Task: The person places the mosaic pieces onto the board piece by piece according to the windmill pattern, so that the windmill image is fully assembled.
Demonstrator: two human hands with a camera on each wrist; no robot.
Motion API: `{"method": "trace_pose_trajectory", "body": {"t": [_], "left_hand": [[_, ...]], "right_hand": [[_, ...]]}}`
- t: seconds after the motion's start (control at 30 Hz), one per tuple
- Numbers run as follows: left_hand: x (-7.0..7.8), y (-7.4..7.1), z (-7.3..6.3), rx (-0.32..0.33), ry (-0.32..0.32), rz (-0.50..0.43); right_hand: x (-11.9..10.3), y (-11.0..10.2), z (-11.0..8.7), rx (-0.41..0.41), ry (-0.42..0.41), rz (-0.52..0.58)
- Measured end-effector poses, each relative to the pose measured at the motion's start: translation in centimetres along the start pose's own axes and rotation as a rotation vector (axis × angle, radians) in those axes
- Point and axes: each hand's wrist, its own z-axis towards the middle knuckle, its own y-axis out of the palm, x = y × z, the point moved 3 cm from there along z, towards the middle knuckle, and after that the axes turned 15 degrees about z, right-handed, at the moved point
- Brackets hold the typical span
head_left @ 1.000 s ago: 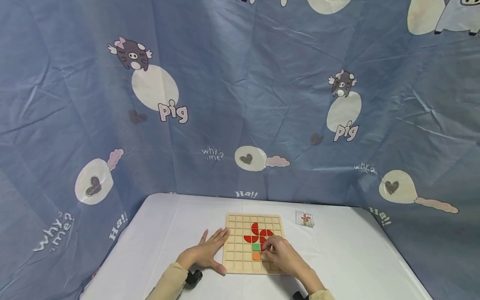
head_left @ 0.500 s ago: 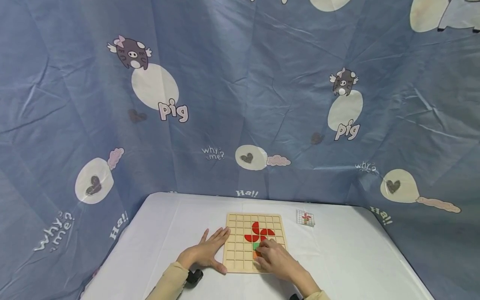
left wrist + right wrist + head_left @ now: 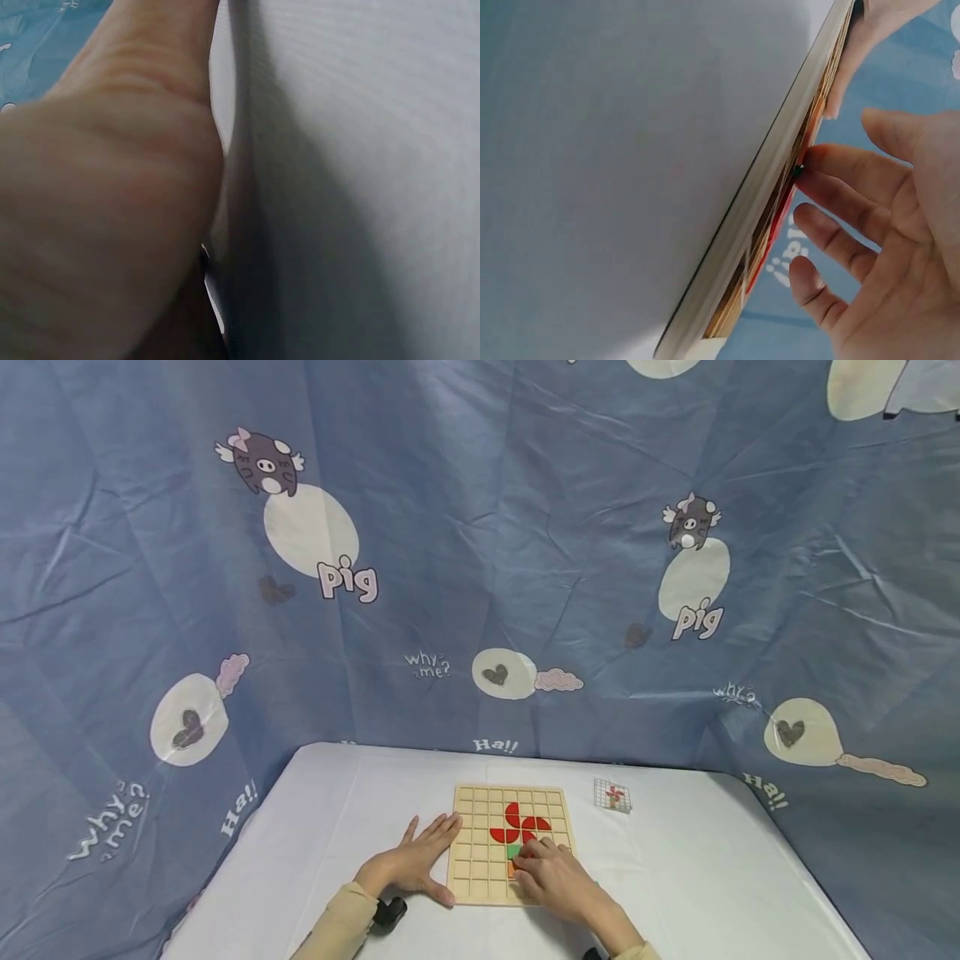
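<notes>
A square wooden grid board [image 3: 480, 860] lies on the white table. Red quarter-round pieces [image 3: 504, 835] form a pinwheel on it, with a green square [image 3: 514, 852] and an orange square [image 3: 512, 870] below. My left hand [image 3: 414, 865] lies spread, fingertips and thumb at the board's left edge. My right hand [image 3: 557, 877] is over the lower right of the board, partly covering the orange square and a red piece. In the right wrist view, its index and middle fingertips [image 3: 804, 176] touch a small green piece at the board's surface, while the thumb stands apart.
A small stack of cards [image 3: 612, 795] lies right of the board, its top one printed with a red pinwheel on a grid. Behind the white table [image 3: 712, 860] hangs a blue cloth [image 3: 420, 610] with pig prints.
My right hand has shifted left, from beside the green and orange squares to partly over them. My left hand stays at the board's edge.
</notes>
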Motion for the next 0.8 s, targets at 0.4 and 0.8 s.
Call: {"method": "trace_pose_trajectory", "body": {"t": [0.4, 0.8], "left_hand": [[0.16, 0.10, 0.18, 0.000, -0.007, 0.013], [0.15, -0.04, 0.09, 0.000, -0.014, 0.011]], "right_hand": [[0.41, -0.24, -0.25, -0.005, 0.011, 0.075], [-0.23, 0.22, -0.07, 0.080, -0.056, 0.011]]}}
